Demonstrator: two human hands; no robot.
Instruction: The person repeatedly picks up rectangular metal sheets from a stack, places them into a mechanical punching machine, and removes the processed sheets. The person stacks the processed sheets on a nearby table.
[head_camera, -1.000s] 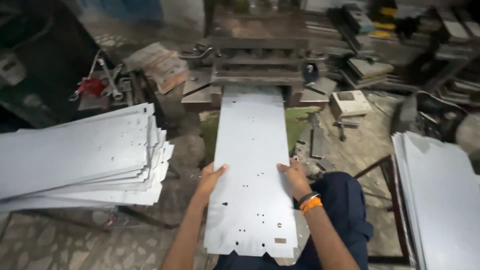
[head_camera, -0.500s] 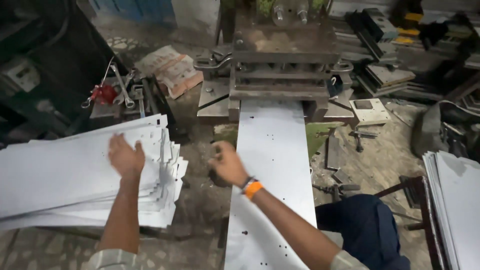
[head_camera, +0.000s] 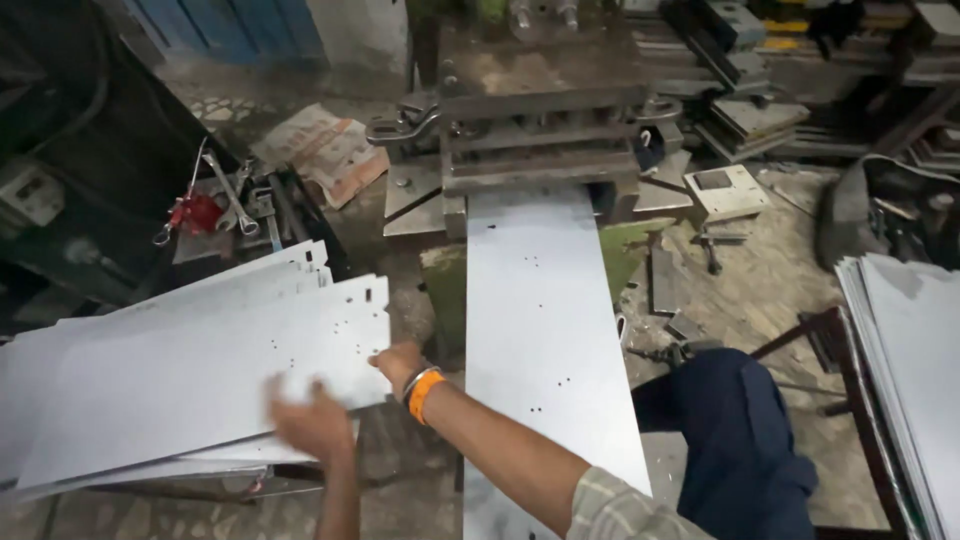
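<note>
Two hands of ours reach to the left side of the head view. Our right hand (head_camera: 398, 362), with an orange band at the wrist, grips the near right edge of the top metal sheet (head_camera: 215, 365), fingers curled on it. Our left hand (head_camera: 313, 422) is blurred and lies on the same sheet near its near edge; we cannot tell how far it is open. That sheet tops a big stack (head_camera: 120, 470) at our left. A long metal sheet (head_camera: 545, 330) lies in front of us and runs far into the press machine (head_camera: 540, 110). More sheets (head_camera: 915, 370) sit at the right.
</note>
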